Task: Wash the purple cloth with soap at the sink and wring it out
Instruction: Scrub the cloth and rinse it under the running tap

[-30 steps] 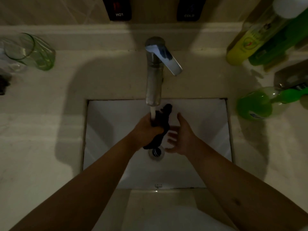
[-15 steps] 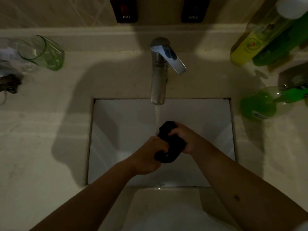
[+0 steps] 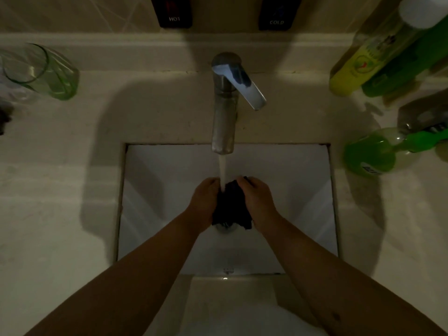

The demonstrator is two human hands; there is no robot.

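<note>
Under the running faucet (image 3: 224,103), dim bunched cloth (image 3: 231,204) gripped between left hand (image 3: 204,202) and right hand (image 3: 258,202).

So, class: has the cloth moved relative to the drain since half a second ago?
Yes. The cloth, gripped by the left hand and right hand, has come back over the drain, under the tap stream; earlier it hid the drain.

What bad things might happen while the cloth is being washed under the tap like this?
1. The cloth hangs right over the drain; if the left hand or right hand slips, it may cover the drain and water could pool.
2. Water hits the cloth and hands, so it might splash onto the counter.
3. The light is dim, so leftover soap would be hard to see.
</note>
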